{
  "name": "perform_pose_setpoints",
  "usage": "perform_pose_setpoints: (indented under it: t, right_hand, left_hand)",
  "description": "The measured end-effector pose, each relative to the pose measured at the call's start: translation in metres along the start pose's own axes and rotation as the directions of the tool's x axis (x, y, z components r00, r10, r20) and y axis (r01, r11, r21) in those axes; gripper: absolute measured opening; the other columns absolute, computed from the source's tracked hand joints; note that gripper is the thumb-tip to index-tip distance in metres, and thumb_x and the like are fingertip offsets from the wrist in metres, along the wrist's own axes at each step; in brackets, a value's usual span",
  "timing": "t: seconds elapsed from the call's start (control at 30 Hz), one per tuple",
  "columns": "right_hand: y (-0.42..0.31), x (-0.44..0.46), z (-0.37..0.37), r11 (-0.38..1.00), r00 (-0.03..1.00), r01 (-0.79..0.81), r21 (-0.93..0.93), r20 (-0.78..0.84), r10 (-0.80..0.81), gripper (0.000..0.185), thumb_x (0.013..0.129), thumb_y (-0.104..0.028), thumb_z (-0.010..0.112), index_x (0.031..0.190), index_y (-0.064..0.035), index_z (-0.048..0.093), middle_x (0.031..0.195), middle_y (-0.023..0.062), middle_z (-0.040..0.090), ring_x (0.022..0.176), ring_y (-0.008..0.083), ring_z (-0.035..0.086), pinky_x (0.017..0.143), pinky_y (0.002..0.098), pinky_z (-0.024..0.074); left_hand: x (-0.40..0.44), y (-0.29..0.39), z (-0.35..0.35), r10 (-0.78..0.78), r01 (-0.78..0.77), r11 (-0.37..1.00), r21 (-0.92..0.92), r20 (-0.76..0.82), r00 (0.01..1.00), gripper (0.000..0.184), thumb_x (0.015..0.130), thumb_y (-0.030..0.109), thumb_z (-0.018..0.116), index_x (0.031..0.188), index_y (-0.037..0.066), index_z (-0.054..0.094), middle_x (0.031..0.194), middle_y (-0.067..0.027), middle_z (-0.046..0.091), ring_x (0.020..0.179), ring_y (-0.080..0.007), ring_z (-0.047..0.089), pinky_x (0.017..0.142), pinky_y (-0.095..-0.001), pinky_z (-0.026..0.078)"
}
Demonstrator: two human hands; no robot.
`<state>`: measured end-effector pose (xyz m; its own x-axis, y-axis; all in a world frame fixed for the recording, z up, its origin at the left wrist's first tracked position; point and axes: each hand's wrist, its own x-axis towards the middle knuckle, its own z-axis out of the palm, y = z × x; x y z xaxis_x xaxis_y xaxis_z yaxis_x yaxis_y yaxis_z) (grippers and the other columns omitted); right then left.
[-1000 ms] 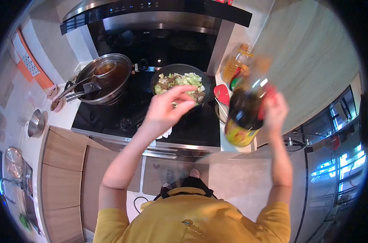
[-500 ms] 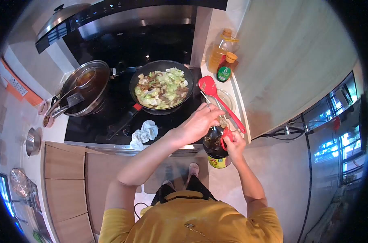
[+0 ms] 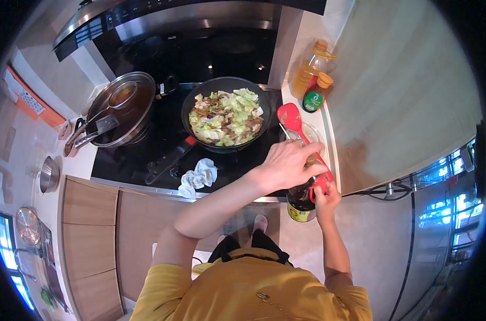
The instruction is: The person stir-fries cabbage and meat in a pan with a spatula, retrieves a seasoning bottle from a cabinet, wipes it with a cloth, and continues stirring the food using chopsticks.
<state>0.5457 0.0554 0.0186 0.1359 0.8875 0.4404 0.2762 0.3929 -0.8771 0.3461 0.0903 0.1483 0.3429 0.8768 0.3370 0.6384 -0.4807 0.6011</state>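
Note:
A large dark sauce bottle point(image 3: 300, 193) with a red handle and a yellow label stands upright in front of me, at the right front edge of the stove. My right hand point(image 3: 327, 199) is closed around its red handle. At the bottle's top, my left hand point(image 3: 290, 165) has its thumb and fingers curled over the neck, hiding the cap. A red spatula point(image 3: 291, 117) lies just beyond the hands, its handle passing behind my left fingers. Close by, a pale stick-like utensil point(image 3: 284, 131) and a clear round dish point(image 3: 312, 134) are partly covered.
On the black stove point(image 3: 130, 168) sits a frying pan point(image 3: 227, 140) of cabbage and browned pieces, its handle pointing toward me. A crumpled white cloth point(image 3: 198, 177) lies nearby. Left is a lidded pot point(image 3: 124, 109); an oil bottle point(image 3: 307, 72) and green-labelled bottle point(image 3: 317, 95) stand back right.
The view has shifted, so the stove and counter items sit further right. My left hand's fingers have spread and turned over the bottle's top. The right hand keeps hold of the handle.

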Motion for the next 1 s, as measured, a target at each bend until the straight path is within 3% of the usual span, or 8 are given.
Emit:
perform_pose_setpoints:
  t: [0.1, 0.23, 0.4, 0.53, 0.67, 0.73, 0.87, 1.0]
  right_hand:
    - [-0.002, 0.001, 0.004, 1.0, 0.999, -0.007, -0.008, 0.046, 0.008, 0.009, 0.079, -0.002, 0.068, 0.081, 0.002, 0.06, 0.071, 0.0021, 0.061, 0.063, 0.0059, 0.054, 0.059, 0.0226, 0.0461]
    - [0.003, 0.005, 0.004, 0.999, 0.978, -0.042, -0.029, 0.201, 0.047, 0.012, 0.079, 0.003, 0.065, 0.091, 0.0029, 0.062, 0.078, -0.0019, 0.058, 0.069, 0.0044, 0.051, 0.064, 0.0196, 0.0429]
    - [-0.028, 0.023, 0.02, 0.995, 0.954, 0.076, -0.061, 0.296, -0.055, 0.017, 0.08, 0.001, 0.066, 0.096, 0.0037, 0.061, 0.08, 0.0006, 0.061, 0.071, 0.0064, 0.056, 0.065, 0.0213, 0.0461]
    - [-0.053, 0.044, 0.034, 0.997, 0.932, -0.051, -0.053, 0.357, 0.067, 0.024, 0.081, -0.003, 0.068, 0.103, 0.0039, 0.059, 0.093, 0.0113, 0.065, 0.085, 0.0135, 0.064, 0.072, 0.0271, 0.0517]
    - [-0.06, 0.064, 0.054, 0.986, 0.894, 0.128, -0.106, 0.443, -0.068, 0.025, 0.081, -0.005, 0.07, 0.103, -0.0001, 0.061, 0.087, 0.0103, 0.067, 0.079, 0.0123, 0.064, 0.07, 0.0266, 0.0514]
    - [-0.086, 0.075, 0.064, 0.967, 0.848, 0.187, -0.174, 0.525, -0.069, 0.023, 0.081, -0.004, 0.07, 0.102, -0.0006, 0.061, 0.084, 0.0102, 0.068, 0.075, 0.0126, 0.064, 0.068, 0.0273, 0.0512]
    - [-0.102, 0.094, 0.087, 0.931, 0.802, 0.298, -0.21, 0.584, -0.124, 0.023, 0.079, -0.007, 0.072, 0.099, 0.0, 0.063, 0.083, 0.0135, 0.068, 0.073, 0.0143, 0.064, 0.068, 0.0292, 0.0511]
    - [-0.101, 0.11, 0.108, 0.911, 0.776, 0.33, -0.247, 0.621, -0.113, 0.027, 0.079, -0.011, 0.074, 0.1, 0.0009, 0.063, 0.08, 0.0158, 0.068, 0.073, 0.0162, 0.065, 0.069, 0.029, 0.0509]
  left_hand:
    - [-0.003, -0.019, -0.012, 0.048, -0.017, 0.989, -0.15, 0.209, 0.977, 0.037, 0.078, 0.018, 0.064, 0.113, 0.009, 0.058, 0.088, -0.0202, 0.061, 0.09, -0.0372, 0.06, 0.079, -0.0449, 0.047]
    - [-0.009, -0.027, -0.023, 0.018, 0.004, 0.995, -0.104, 0.21, 0.978, 0.031, 0.084, 0.027, 0.062, 0.105, 0.004, 0.058, 0.085, -0.0204, 0.064, 0.083, -0.0381, 0.062, 0.075, -0.0465, 0.048]
    - [-0.011, -0.034, -0.042, -0.262, 0.269, 0.963, 0.02, -0.163, 0.951, 0.042, 0.091, 0.044, 0.052, 0.089, 0.002, 0.06, 0.073, -0.0208, 0.063, 0.074, -0.0398, 0.062, 0.066, -0.0439, 0.049]
    - [-0.034, -0.06, -0.076, -0.367, 0.117, 0.851, -0.513, -0.419, 0.83, 0.034, 0.096, 0.037, 0.047, 0.085, 0.006, 0.057, 0.068, -0.0001, 0.05, 0.061, -0.009, 0.045, 0.055, -0.0272, 0.039]
    - [-0.101, -0.079, -0.089, -0.686, 0.184, 0.567, -0.803, -0.337, 0.645, 0.034, 0.097, 0.039, 0.044, 0.077, 0.011, 0.049, 0.065, 0.0059, 0.038, 0.056, -0.0046, 0.029, 0.05, -0.0226, 0.023]
    - [-0.136, -0.1, -0.072, -0.678, 0.11, 0.569, -0.815, -0.39, 0.623, 0.039, 0.097, 0.043, 0.044, 0.076, 0.01, 0.049, 0.063, 0.0061, 0.036, 0.057, -0.004, 0.029, 0.052, -0.0217, 0.023]
    - [-0.198, -0.129, -0.031, -0.865, 0.264, 0.375, -0.889, -0.233, 0.444, 0.036, 0.095, 0.041, 0.049, 0.089, 0.006, 0.058, 0.065, 0.0072, 0.038, 0.058, -0.0023, 0.031, 0.05, -0.0201, 0.024]
    - [-0.233, -0.138, -0.007, -0.877, 0.233, 0.342, -0.91, -0.22, 0.428, 0.036, 0.095, 0.041, 0.05, 0.09, 0.006, 0.059, 0.066, 0.0066, 0.039, 0.058, -0.0025, 0.033, 0.051, -0.0203, 0.026]
